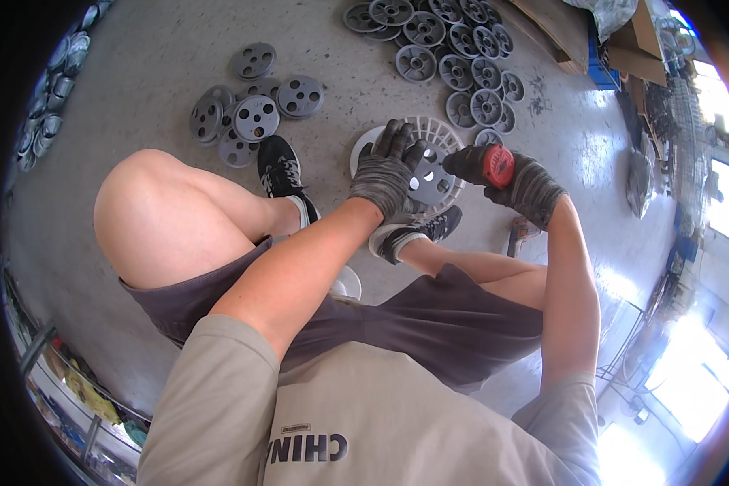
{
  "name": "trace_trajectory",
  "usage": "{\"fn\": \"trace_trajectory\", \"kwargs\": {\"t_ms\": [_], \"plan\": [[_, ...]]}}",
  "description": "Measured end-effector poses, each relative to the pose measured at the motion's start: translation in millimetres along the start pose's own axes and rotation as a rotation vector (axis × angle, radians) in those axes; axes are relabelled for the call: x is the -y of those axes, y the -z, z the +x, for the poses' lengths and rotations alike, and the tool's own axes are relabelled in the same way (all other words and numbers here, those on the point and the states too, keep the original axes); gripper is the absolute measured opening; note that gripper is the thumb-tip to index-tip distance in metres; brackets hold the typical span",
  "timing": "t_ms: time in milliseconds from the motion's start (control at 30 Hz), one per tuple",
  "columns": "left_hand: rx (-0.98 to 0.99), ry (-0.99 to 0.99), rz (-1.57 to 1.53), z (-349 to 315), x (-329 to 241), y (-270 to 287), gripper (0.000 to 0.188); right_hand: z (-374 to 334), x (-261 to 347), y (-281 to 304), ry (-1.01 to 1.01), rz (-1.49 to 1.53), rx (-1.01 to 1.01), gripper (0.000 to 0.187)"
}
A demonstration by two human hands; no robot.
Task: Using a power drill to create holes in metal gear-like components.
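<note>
My left hand (385,174), in a grey striped glove, lies with fingers stretched out over a grey disc with round holes (432,185). The disc sits on a white ribbed round plastic piece (449,136) between my feet. Part of the disc is hidden under the hand. In my right hand (530,186), gloved the same way, is a red and black power drill (496,166). Its dark front end points left toward the disc, close to its right edge. Whether the tip touches anything cannot be made out.
Several grey discs with holes (300,97) lie in a loose pile ahead on the left. A bigger heap of grey wheels (425,28) spreads at the far right. Beside my right leg is a small orange and dark object (524,231). Cardboard (636,49) stands farther right.
</note>
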State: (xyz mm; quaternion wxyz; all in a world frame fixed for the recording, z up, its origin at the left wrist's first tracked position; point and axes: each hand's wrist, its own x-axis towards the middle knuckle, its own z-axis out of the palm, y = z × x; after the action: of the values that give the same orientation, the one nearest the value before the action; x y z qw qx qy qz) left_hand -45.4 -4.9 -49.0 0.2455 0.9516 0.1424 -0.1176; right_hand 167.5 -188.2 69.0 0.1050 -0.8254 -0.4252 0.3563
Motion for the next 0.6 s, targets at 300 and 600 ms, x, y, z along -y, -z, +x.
{"fn": "trace_trajectory", "kwargs": {"t_ms": [300, 600], "plan": [[-0.028, -0.005, -0.049, 1.7, 4.0, -4.3, 0.114, -3.5, 23.3, 13.2, -0.054, -0.006, 0.068, 0.047], [-0.051, 0.007, -0.091, -2.3, 5.5, -7.0, 0.104, 3.4, 24.9, 16.2, -0.025, 0.049, 0.141, 0.052]]}}
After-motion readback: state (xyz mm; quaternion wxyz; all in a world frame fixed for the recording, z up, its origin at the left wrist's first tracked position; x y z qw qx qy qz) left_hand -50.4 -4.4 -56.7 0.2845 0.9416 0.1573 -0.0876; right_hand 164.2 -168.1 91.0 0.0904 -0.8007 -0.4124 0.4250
